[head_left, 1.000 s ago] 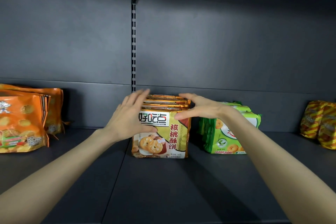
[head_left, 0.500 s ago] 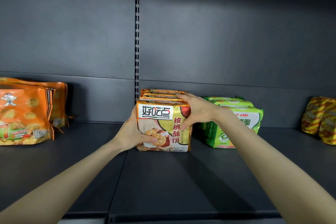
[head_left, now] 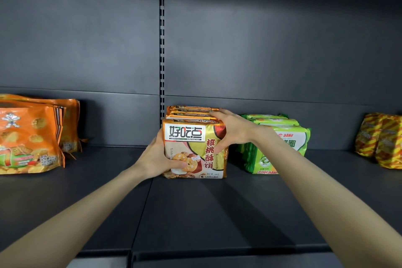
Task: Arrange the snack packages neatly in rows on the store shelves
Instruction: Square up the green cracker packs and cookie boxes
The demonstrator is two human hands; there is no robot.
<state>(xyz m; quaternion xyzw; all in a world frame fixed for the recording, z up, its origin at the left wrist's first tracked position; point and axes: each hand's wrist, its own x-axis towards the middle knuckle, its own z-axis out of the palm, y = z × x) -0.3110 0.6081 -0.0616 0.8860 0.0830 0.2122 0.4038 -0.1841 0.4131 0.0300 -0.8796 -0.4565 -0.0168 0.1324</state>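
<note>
A row of gold walnut-cookie packs [head_left: 191, 137] stands upright in the middle of the dark shelf [head_left: 195, 213], one behind another. My left hand [head_left: 158, 156] grips the row's left side, its thumb across the lower front of the first pack. My right hand [head_left: 232, 128] clasps the right side, fingers over the pack tops and thumb on the front face. Green ring-biscuit packs [head_left: 280, 143] stand in a row just to the right, partly hidden by my right forearm.
Orange snack bags [head_left: 28, 137] stand at the left end of the shelf. Yellow-and-red striped bags [head_left: 382, 141] sit at the far right. The slotted upright [head_left: 161, 50] runs down the back panel. Bare shelf lies in front of the packs.
My hands came down from the tops of the cookie packs to clasp both sides of the row. The row now looks squared up; the view shifted slightly.
</note>
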